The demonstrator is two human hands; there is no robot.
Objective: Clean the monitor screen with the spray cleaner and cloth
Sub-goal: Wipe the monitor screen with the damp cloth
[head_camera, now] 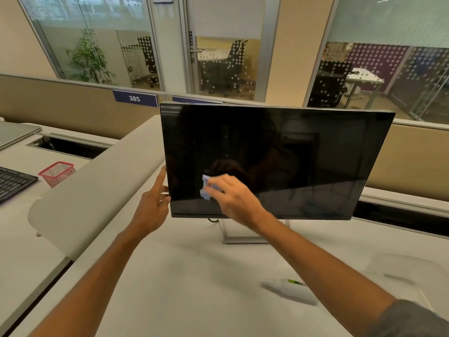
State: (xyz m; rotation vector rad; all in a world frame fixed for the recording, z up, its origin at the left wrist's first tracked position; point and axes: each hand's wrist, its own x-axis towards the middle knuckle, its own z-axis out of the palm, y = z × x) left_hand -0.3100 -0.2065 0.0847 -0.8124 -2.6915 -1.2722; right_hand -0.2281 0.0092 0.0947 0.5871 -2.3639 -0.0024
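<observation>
Right hand (232,197) presses a crumpled light-blue cloth (206,189) against the lower-left part of the black flat-panel monitor screen (279,154), fingers curled over the cloth, which pokes out past the fingertips. Left hand (151,205) steadies the monitor at its left edge near the bottom corner: fingers mostly straight, index extended up along the bezel. Screen is dark, standing on a silver open-frame stand (239,235) on the white desk (170,288). White spray cleaner bottle with green label (289,289) lies on its side on the desk, near right, partly behind the right forearm. Red mesh basket (57,173) and black keyboard (13,183) on the neighbouring desk to the left.
</observation>
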